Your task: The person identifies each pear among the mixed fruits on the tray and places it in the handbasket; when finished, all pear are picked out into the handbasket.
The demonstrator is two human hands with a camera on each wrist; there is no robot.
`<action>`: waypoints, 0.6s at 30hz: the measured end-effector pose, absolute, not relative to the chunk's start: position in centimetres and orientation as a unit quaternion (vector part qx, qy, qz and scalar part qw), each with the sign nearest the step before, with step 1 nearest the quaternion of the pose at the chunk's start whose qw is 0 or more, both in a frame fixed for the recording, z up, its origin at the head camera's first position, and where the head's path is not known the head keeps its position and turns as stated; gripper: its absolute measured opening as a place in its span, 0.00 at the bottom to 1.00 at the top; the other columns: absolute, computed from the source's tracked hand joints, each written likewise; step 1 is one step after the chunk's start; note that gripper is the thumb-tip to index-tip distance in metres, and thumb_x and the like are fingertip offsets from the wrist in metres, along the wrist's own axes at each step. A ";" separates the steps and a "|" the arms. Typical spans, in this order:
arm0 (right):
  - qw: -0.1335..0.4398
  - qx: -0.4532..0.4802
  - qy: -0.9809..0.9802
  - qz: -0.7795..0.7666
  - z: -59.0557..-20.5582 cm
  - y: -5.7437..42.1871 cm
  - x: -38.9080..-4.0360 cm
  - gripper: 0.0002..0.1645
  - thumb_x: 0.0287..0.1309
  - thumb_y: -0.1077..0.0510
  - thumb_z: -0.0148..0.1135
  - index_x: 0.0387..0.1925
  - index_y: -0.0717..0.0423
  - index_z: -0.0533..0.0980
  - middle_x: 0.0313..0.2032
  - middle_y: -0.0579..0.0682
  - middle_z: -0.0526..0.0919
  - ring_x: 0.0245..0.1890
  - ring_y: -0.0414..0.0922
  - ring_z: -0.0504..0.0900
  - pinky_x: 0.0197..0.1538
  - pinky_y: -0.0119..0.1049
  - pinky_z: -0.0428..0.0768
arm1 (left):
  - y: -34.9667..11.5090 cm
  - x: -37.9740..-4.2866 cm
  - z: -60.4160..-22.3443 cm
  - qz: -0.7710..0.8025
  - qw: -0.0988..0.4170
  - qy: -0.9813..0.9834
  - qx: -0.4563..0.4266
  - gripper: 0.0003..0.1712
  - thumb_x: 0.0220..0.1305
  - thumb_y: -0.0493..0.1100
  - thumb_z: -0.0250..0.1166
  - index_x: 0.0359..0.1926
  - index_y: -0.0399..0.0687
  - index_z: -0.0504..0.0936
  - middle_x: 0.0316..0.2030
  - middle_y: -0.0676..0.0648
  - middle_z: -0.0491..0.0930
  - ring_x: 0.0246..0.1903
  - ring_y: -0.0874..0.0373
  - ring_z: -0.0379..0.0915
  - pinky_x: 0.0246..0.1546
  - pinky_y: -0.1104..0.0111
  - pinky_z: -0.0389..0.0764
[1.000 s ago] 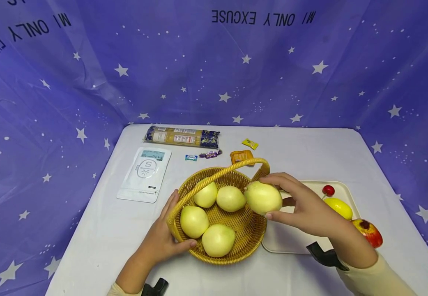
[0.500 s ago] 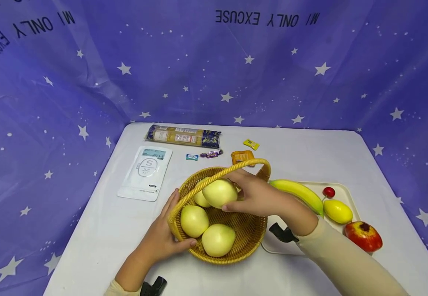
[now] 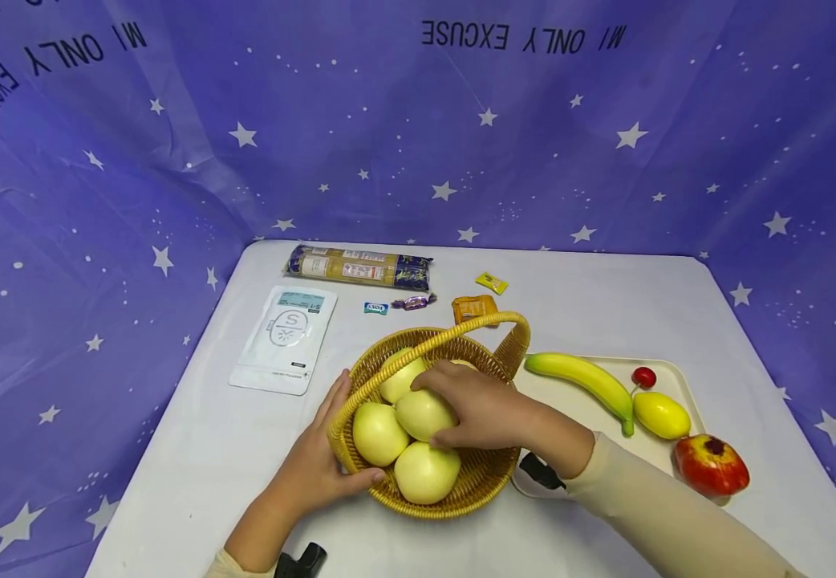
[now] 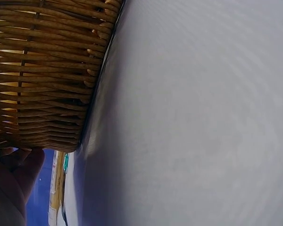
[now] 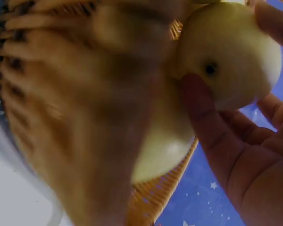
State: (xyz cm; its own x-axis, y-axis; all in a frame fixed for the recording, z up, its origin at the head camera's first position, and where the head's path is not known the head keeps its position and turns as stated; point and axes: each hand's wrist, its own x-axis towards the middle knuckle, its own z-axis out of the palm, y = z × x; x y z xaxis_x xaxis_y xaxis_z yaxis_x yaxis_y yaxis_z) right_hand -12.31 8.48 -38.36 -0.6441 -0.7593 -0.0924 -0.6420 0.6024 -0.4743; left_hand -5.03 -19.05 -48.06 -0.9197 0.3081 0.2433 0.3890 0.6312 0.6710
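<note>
A wicker basket (image 3: 472, 494) with an arched handle stands at the front middle of the table, holding several pale yellow-green pears (image 3: 379, 433). My left hand (image 3: 317, 470) grips its left side, thumb over the rim and fingers along the outer wall; in the left wrist view, fingertips (image 4: 33, 165) touch the weave. Inside the basket, my right hand (image 3: 476, 405) holds one pear (image 3: 424, 415) between thumb and fingers, above and among the others. The right wrist view shows this pear (image 5: 231, 52) with its dark blossom end. Another pear is mostly hidden behind the right hand.
Right of the basket, a cream tray (image 3: 667, 369) bears a banana (image 3: 584, 381), a cherry (image 3: 643, 377), a lemon (image 3: 662, 415) and a pomegranate (image 3: 711, 466) at its corner. Behind lie a noodle pack (image 3: 360, 267), a white pouch (image 3: 284, 341) and several wrapped sweets (image 3: 474, 309).
My right hand has carried the pear leftward from the basket's right rim, then down among the other pears. The banana has come into view. My left hand stays on the basket.
</note>
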 end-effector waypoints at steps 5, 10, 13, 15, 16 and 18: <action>0.148 -0.389 0.891 -0.181 -38.5 8.0 -12.3 0.39 0.47 0.46 0.72 0.61 0.46 0.69 0.55 0.42 0.71 0.52 0.40 0.72 0.53 0.39 0.75 | -19.0 -5.0 -48.1 -0.387 0.053 -0.900 -0.192 0.77 0.36 0.71 0.75 0.76 0.44 0.42 0.76 0.47 0.41 0.73 0.53 0.42 0.69 0.69 0.51; 0.155 -0.383 0.892 -0.180 -38.5 8.0 -12.2 0.38 0.49 0.46 0.72 0.61 0.48 0.69 0.55 0.42 0.71 0.53 0.40 0.72 0.54 0.39 0.74 | -19.0 -5.0 -48.0 -0.386 0.056 -0.901 -0.191 0.77 0.36 0.71 0.75 0.76 0.43 0.42 0.76 0.48 0.41 0.73 0.54 0.43 0.68 0.69 0.51; 0.155 -0.382 0.893 -0.182 -38.5 8.1 -12.1 0.38 0.50 0.45 0.70 0.63 0.49 0.69 0.58 0.44 0.70 0.54 0.41 0.72 0.55 0.39 0.74 | -19.0 -4.9 -48.0 -0.385 0.058 -0.901 -0.191 0.77 0.35 0.71 0.76 0.76 0.42 0.43 0.76 0.50 0.40 0.73 0.53 0.43 0.68 0.69 0.51; 0.155 -0.379 0.895 -0.179 -38.3 8.2 -11.9 0.39 0.52 0.43 0.69 0.64 0.49 0.69 0.59 0.45 0.69 0.56 0.41 0.71 0.56 0.40 0.74 | -18.9 -4.9 -48.0 -0.383 0.057 -0.902 -0.192 0.77 0.36 0.71 0.76 0.76 0.43 0.42 0.76 0.50 0.40 0.73 0.53 0.43 0.68 0.69 0.51; 0.156 -0.379 0.895 -0.176 -38.2 8.2 -11.9 0.40 0.53 0.42 0.68 0.66 0.49 0.68 0.60 0.45 0.69 0.56 0.42 0.71 0.56 0.40 0.74 | -18.9 -4.9 -48.0 -0.382 0.057 -0.902 -0.192 0.77 0.36 0.71 0.76 0.76 0.42 0.42 0.76 0.50 0.40 0.73 0.53 0.43 0.68 0.68 0.51; 0.158 -0.380 0.896 -0.169 -37.9 8.3 -11.8 0.41 0.55 0.41 0.66 0.67 0.48 0.67 0.62 0.46 0.68 0.58 0.43 0.69 0.57 0.41 0.74 | -19.0 -4.9 -47.9 -0.379 0.056 -0.903 -0.193 0.77 0.36 0.70 0.76 0.76 0.43 0.42 0.76 0.50 0.40 0.73 0.53 0.43 0.68 0.67 0.52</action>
State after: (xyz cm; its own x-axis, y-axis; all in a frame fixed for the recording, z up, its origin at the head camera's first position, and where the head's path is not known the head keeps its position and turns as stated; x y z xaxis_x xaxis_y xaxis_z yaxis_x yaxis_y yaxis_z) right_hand -11.78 8.32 -37.95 -0.6614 -0.7339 -0.1546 -0.6274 0.6543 -0.4223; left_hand -4.91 -18.96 -47.95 -0.9196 0.3055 0.2469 0.3902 0.6381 0.6637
